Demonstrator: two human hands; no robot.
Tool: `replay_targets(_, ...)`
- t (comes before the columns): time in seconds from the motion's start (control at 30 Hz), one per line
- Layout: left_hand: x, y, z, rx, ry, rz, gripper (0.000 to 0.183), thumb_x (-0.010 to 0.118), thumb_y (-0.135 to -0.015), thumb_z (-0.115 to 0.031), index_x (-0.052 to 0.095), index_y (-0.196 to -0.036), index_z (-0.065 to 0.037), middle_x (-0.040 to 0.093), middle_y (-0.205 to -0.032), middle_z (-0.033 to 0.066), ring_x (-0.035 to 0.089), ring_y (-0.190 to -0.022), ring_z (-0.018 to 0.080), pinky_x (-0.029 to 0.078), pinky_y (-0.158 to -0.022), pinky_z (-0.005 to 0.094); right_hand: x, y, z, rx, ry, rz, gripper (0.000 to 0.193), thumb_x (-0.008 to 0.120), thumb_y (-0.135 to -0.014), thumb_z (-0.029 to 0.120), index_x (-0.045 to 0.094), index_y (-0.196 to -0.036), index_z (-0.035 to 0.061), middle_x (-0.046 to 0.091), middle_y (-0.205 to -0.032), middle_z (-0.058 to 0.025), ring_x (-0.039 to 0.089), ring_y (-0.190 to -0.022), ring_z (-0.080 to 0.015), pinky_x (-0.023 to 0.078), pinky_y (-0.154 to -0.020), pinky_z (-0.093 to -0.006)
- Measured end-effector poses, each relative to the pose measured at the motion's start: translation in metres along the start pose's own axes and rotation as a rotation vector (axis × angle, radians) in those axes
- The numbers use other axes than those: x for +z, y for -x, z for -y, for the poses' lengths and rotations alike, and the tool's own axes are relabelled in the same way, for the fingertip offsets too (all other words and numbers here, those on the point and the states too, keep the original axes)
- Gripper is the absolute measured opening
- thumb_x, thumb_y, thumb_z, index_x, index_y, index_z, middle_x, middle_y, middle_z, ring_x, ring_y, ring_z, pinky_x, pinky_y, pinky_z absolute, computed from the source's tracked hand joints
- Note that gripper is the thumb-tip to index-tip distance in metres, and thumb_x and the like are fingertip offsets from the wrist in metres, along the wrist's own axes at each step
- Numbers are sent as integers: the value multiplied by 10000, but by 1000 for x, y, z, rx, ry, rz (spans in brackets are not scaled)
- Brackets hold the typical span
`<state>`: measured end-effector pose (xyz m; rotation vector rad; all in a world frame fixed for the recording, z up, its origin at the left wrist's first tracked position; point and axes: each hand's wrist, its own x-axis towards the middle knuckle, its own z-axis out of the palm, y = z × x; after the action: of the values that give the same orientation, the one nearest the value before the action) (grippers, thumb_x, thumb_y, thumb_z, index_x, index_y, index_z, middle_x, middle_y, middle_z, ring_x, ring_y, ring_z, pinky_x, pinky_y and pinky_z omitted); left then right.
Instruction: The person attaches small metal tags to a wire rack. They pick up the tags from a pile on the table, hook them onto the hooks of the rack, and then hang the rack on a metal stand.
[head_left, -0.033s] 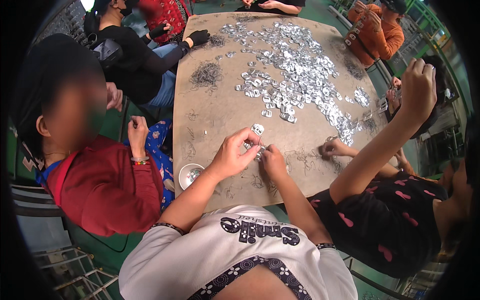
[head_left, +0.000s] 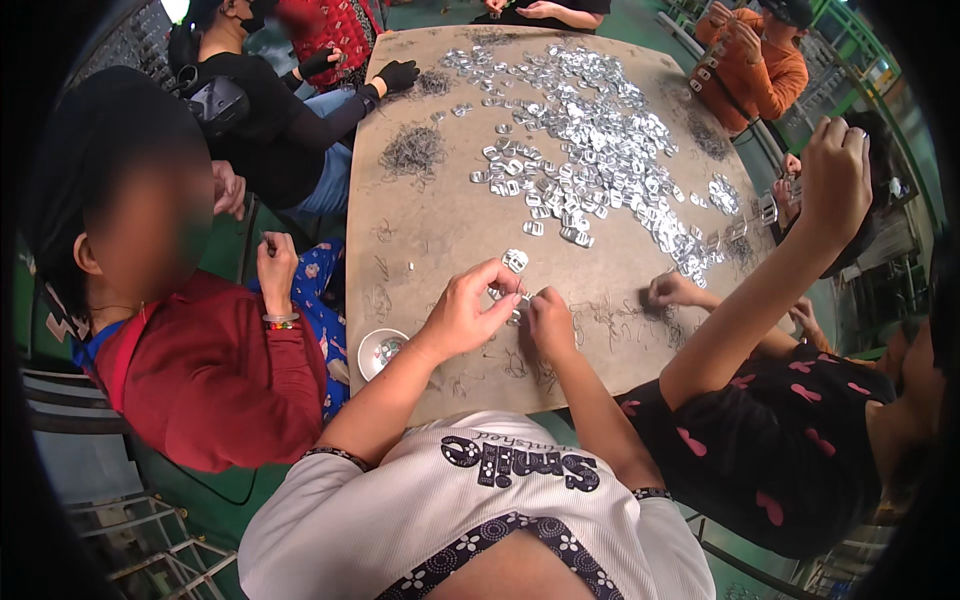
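Observation:
Near the table's front, my left hand (head_left: 470, 312) is closed, thumb and fingertips pinching a small silver metal buckle (head_left: 496, 293). A thin wire piece (head_left: 519, 286) shows at the fingertips. Another silver buckle (head_left: 515, 260) shows just beyond them; whether it is linked to the held one I cannot tell. Close on the right, my right hand (head_left: 551, 324) has its fingers pressed together beside the buckle. What it holds is hidden by the fingers. Loose thin wire hooks (head_left: 515, 362) lie on the table beneath both hands.
A big heap of silver buckles (head_left: 610, 130) covers the brown table (head_left: 430, 230). A pile of wire hooks (head_left: 412, 150) lies at left, and a white bowl (head_left: 364, 356) with small pieces stands by my left forearm. Co-workers sit close on both sides; one raised arm (head_left: 745, 290) is at right.
My right hand has shifted very slightly, and less of the metal between my two hands shows. My left hand stays almost in place.

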<state>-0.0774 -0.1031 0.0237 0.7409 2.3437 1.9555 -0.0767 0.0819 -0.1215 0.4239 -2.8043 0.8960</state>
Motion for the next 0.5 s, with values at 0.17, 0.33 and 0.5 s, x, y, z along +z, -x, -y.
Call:
replay_targets(0.17, 4, 1, -2, 17, -76, 38, 68, 572, -757, 8, 531, -811, 0, 606, -820, 91, 588, -789, 189, 450, -746, 298, -79, -31, 55, 445, -773, -139, 148, 605, -850, 108, 617, -832, -38, 606, -664, -63, 566, -523, -96, 440, -461, -224)
replay_targets(0.33, 13, -4, -3, 68, -170, 73, 96, 592, -735, -13, 542, -816, -1, 591, -800, 117, 587, -765, 260, 448, -712, 331, -117, -31, 87, 360, -871, -180, 114, 607, -834, 50, 631, -868, -57, 597, -672, -42, 585, -566, -98, 447, -480, -209)
replay_targets(0.5, 15, -8, -3, 89, -281, 54, 102, 601, -730, -18, 565, -823, 4, 596, -808, 128, 584, -788, 287, 450, -709, 349, -128, -26, 98, 233, -769, -202, 105, 608, -818, 22, 643, -893, -42, 563, -680, -46, 591, -594, -110, 450, -501, -210)
